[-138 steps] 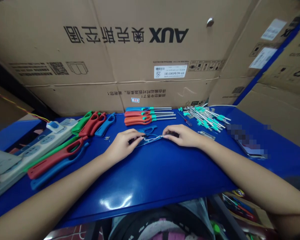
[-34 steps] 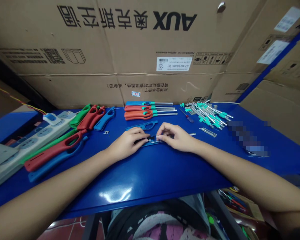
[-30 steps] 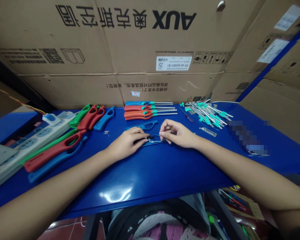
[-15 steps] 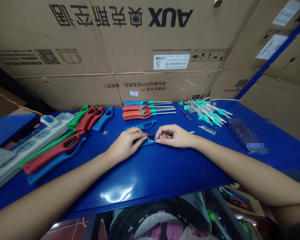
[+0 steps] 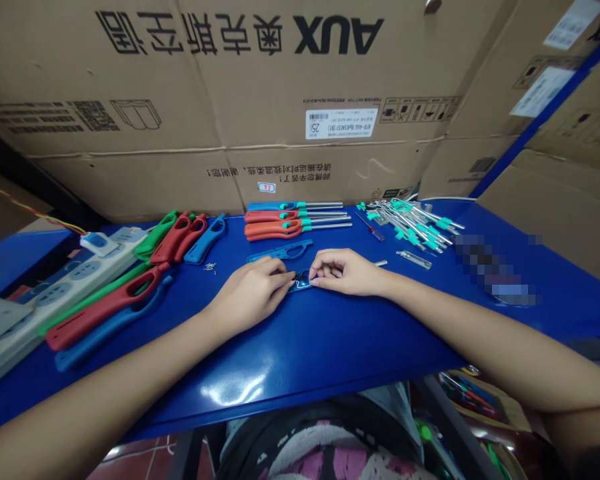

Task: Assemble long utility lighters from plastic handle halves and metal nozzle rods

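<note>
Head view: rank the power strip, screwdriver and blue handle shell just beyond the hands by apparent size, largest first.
1. Power strip, though cut off at the left edge
2. Blue handle shell
3. Screwdriver

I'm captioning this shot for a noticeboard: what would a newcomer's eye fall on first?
Probably the large brown cardboard sheet behind the glossy blue tabletop, for its upside-down black AUX lettering. Next, at the centre, the person's left grip and right grip, close together at a blue plastic casing piece with thin white wire. Beyond them lies a row of blue, red and orange plastic lighters with silver metal tubes.
</note>
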Demonstrator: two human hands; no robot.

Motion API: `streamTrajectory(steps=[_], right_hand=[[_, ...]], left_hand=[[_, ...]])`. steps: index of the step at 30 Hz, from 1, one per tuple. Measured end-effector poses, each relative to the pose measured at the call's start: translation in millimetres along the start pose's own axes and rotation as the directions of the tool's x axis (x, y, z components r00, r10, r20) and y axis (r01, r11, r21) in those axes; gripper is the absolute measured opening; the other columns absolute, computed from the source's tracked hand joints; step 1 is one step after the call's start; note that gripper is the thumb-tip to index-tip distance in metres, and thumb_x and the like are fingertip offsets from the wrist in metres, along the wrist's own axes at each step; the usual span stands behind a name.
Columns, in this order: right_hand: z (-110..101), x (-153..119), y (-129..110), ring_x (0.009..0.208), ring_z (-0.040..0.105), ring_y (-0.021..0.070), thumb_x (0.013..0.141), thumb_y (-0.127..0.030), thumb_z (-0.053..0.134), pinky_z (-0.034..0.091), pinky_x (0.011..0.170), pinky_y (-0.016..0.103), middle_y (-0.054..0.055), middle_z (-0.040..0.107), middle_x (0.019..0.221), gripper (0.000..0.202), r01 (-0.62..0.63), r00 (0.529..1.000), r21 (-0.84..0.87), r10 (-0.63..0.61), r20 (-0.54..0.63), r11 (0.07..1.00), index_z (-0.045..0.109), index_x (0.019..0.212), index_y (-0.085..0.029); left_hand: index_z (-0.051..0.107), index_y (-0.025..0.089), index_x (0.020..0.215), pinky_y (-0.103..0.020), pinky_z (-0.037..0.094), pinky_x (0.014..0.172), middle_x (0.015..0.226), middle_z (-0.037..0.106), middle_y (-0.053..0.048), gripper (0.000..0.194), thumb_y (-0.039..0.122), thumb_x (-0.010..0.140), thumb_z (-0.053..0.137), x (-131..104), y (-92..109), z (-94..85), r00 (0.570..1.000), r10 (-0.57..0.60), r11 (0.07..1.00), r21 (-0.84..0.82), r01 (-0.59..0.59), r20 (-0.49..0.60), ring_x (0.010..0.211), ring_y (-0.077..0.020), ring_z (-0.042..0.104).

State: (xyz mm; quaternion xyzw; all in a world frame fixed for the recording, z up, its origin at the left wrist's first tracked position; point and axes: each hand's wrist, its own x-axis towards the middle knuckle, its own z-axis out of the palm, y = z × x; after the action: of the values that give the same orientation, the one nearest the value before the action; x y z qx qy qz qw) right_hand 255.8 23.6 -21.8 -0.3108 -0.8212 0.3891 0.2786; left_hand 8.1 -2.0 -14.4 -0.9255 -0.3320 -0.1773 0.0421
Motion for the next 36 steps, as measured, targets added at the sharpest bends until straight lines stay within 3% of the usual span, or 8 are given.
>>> streamTrajectory(steps=[5,9,15,23,28,31,36], right_hand=[[0.5,-0.3,1.2,0.060,0.045,0.0070,0.086,-0.026,0.067,0.036,0.054,0.021,-0.002,0.055,0.074,0.014,0.016,1.000,0.004,-0.016,-0.008,1.000,0.068,0.090,-0.013],[-1.3,-1.4,-1.2,0.062,0.048,0.0076,0.086,-0.026,0.067,0.037,0.055,0.021,-0.001,0.057,0.076,0.014,0.043,0.999,-0.011,-0.042,0.025,0.999,0.068,0.090,-0.013],[-3.1,-2.8,-4.3,0.062,0.049,0.0071,0.087,-0.028,0.068,0.039,0.056,0.021,-0.001,0.057,0.079,0.013,0.075,0.996,-0.016,-0.074,0.056,0.997,0.069,0.087,-0.015],[-4.5,-4.2,-6.9,0.062,0.050,0.0072,0.087,-0.028,0.069,0.040,0.057,0.022,0.000,0.057,0.081,0.014,0.084,0.994,-0.012,-0.083,0.073,0.996,0.069,0.087,-0.014],[-6.4,-6.1,-10.7,0.066,0.053,0.0098,0.091,-0.035,0.066,0.043,0.062,0.024,0.003,0.061,0.083,0.023,0.146,0.982,-0.005,-0.145,0.125,0.989,0.070,0.086,-0.014],[-4.2,-5.0,-9.0,0.070,0.056,0.0117,0.096,-0.037,0.059,0.044,0.064,0.025,0.004,0.063,0.081,0.028,0.155,0.986,-0.067,-0.150,0.070,0.986,0.070,0.084,-0.014],[1.9,-2.1,1.8,0.059,0.050,0.0083,0.092,-0.028,0.063,0.041,0.057,0.022,0.001,0.060,0.078,0.016,0.140,0.985,-0.187,-0.156,-0.078,0.972,0.070,0.087,-0.014]], left_hand=[[0.068,0.013,0.123,-0.041,0.054,0.082,0.105,0.066,-0.014,0.034,0.032,0.099,0.051,-2.4,16.1,-11.1,0.991,-0.042,0.987,0.156,0.022,0.126,0.096,-0.0285,0.064],[0.062,0.009,0.130,-0.045,0.053,0.081,0.109,0.065,-0.018,0.037,0.022,0.098,0.050,-4.8,22.1,-12.1,0.980,-0.080,0.973,0.226,0.037,0.182,0.099,-0.0319,0.062],[0.063,0.010,0.129,-0.043,0.055,0.087,0.107,0.066,-0.016,0.035,0.021,0.100,0.047,-7.0,17.4,-10.6,0.986,-0.069,0.994,0.088,0.056,0.150,0.101,-0.0288,0.062],[0.070,0.011,0.119,-0.041,0.056,0.083,0.102,0.066,-0.014,0.030,0.020,0.099,0.050,-3.5,18.3,-12.3,0.980,-0.075,0.995,0.083,0.061,0.183,0.093,-0.0273,0.063],[0.070,0.013,0.120,-0.043,0.056,0.086,0.103,0.065,-0.014,0.028,0.019,0.097,0.054,-5.0,15.0,-10.1,0.985,-0.097,0.995,-0.021,0.101,0.141,0.097,-0.0280,0.063],[0.067,0.015,0.124,-0.043,0.056,0.090,0.108,0.065,-0.012,0.031,0.017,0.094,0.058,-7.4,13.6,-6.4,0.984,-0.146,0.981,-0.113,0.158,0.107,0.100,-0.0268,0.064],[0.062,0.014,0.130,-0.043,0.054,0.097,0.115,0.065,-0.012,0.037,0.015,0.094,0.060,-10.0,14.9,0.5,0.985,-0.163,0.963,-0.207,0.172,0.062,0.107,-0.0261,0.062]])
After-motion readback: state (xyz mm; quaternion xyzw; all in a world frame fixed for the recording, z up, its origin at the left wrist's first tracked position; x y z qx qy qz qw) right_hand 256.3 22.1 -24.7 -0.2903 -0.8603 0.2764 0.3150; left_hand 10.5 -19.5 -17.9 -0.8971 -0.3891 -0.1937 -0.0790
